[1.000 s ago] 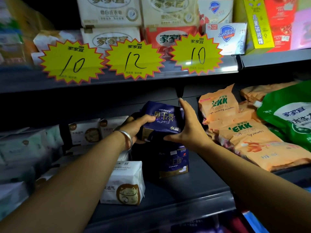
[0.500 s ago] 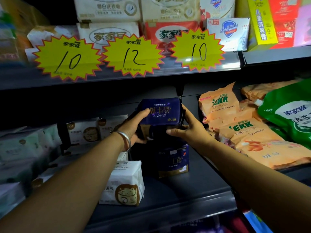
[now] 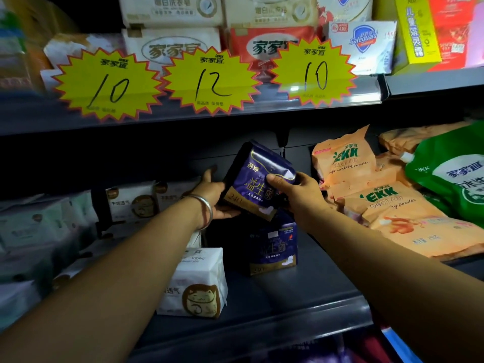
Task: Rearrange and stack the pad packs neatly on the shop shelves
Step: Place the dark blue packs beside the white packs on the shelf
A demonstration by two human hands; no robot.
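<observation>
A dark purple pad pack is tilted in the air above the middle shelf, its printed front toward me. My left hand, with a silver bangle at the wrist, holds its left lower edge. My right hand grips its right side, thumb across the front. Directly below stands another purple pad pack upright on the dark shelf. A white pad pack with a cat print stands near the shelf's front, left of it. More white pad packs stand further back on the left.
Orange washing-powder bags and a green pouch fill the shelf's right side. Yellow star price tags hang from the upper shelf's edge, with soap boxes above. Blurred pale packs crowd the far left.
The purple pack lay flat between my hands over the lower pack; it now stands turned up and tilted with its front facing me. My right hand moved onto its right side.
</observation>
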